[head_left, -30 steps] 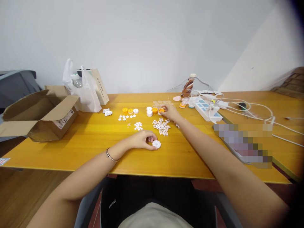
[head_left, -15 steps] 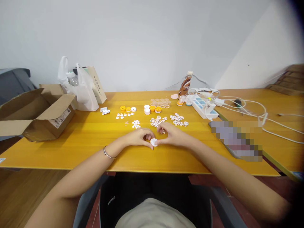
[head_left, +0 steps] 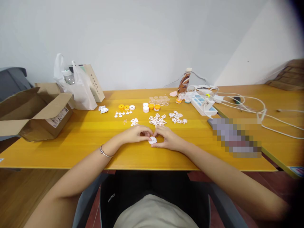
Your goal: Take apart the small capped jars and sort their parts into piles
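Between my two hands a small round white plastic piece (head_left: pixel 152 140) is gripped just above or on the table, near the front. My left hand (head_left: pixel 140 133) pinches its left side, the thumb lying over its edge. My right hand (head_left: pixel 167 138) curls around its right side, with the thumb in front and the fingers behind. Just beyond my hands lie a cluster of white openwork plastic parts (head_left: pixel 157 120) and a heap of small white discs (head_left: pixel 134 122). A second group of openwork parts (head_left: pixel 177 117) is to the right.
Farther back are yellow and white round parts (head_left: pixel 151 106), clear cups (head_left: pixel 161 102) and white stemmed pieces (head_left: pixel 120 113). A cardboard box (head_left: pixel 45 117) and plastic bag (head_left: pixel 82 90) stand left. A bottle (head_left: pixel 184 81), power strip (head_left: pixel 200 103), cables and blurred-out phone (head_left: pixel 210 122) are right.
My right thumb has moved from the white piece's face to its front edge. My left thumb has come onto its left side, and my right fingers have closed in behind it.
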`<state>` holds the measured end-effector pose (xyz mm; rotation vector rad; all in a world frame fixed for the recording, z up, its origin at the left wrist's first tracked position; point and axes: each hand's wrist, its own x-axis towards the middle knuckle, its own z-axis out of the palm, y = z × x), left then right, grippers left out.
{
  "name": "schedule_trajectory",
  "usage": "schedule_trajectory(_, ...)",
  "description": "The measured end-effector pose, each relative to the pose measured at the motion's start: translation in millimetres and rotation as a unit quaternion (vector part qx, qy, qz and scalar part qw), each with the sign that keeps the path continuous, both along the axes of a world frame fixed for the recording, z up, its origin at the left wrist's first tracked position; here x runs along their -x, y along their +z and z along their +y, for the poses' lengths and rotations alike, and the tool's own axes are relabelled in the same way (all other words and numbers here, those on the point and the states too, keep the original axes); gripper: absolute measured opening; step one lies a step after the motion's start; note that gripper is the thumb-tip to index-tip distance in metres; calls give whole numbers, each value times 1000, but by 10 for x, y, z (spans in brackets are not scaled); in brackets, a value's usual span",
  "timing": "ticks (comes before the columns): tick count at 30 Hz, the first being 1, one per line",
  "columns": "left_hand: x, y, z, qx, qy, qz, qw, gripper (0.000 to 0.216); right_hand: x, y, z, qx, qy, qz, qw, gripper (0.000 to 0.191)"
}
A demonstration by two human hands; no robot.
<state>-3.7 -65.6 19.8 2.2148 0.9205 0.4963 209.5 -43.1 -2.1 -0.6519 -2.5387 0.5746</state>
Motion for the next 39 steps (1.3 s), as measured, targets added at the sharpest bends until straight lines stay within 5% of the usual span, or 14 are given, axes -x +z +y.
schedule_trajectory(29,12,27,-11,-159,-63,102,980,14,72,7,-9,10,48,12,999,26)
schedule_trajectory(32,78,79,30,-192,-3,81,978,13,69,0,-5,12,41,17,999,25)
schedule_trajectory(37,380,113,224,-234,238,114,936,13,65,10,-3,21,34,15,999,26)
schedule_trajectory(39,482,92,292,-224,277,153,922,12,64,23,-8,25,33,16,999,26)
